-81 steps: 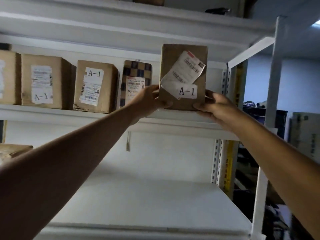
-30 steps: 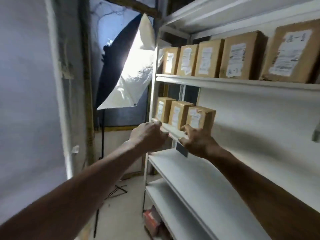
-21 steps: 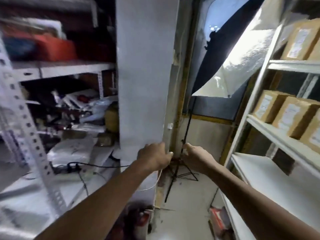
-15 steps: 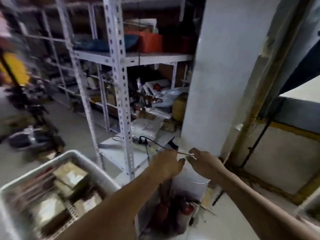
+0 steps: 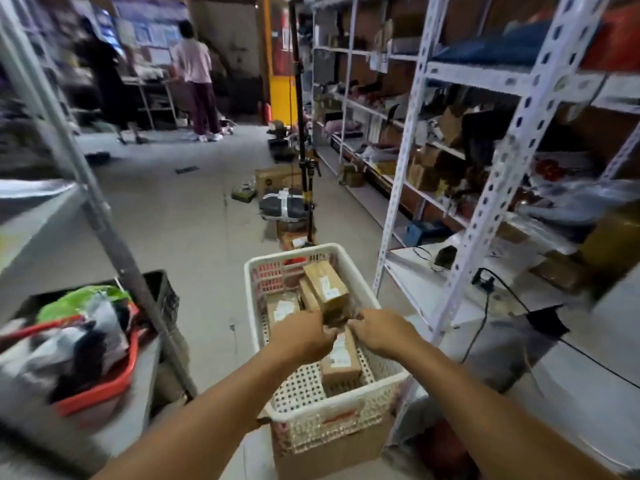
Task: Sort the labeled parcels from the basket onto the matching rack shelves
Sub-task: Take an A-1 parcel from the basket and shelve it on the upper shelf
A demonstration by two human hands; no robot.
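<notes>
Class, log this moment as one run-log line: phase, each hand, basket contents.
phase: reaching into basket | left hand: at tilted parcel, grip unclear | right hand: same, grip unclear | contents: several brown labeled parcels

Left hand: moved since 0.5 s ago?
Yes. The left hand was beside the white pillar, short of the basket; now it is over the white basket, at a parcel.

The scene is lit dimly and evenly, with no hard shadows cast. Heavy motion blur is seen along the left edge, where a red tub [image 5: 100, 382] is smeared. Rack posts [image 5: 512, 161] are bowed by wide-angle distortion. The far background is soft, possibly out of focus.
</notes>
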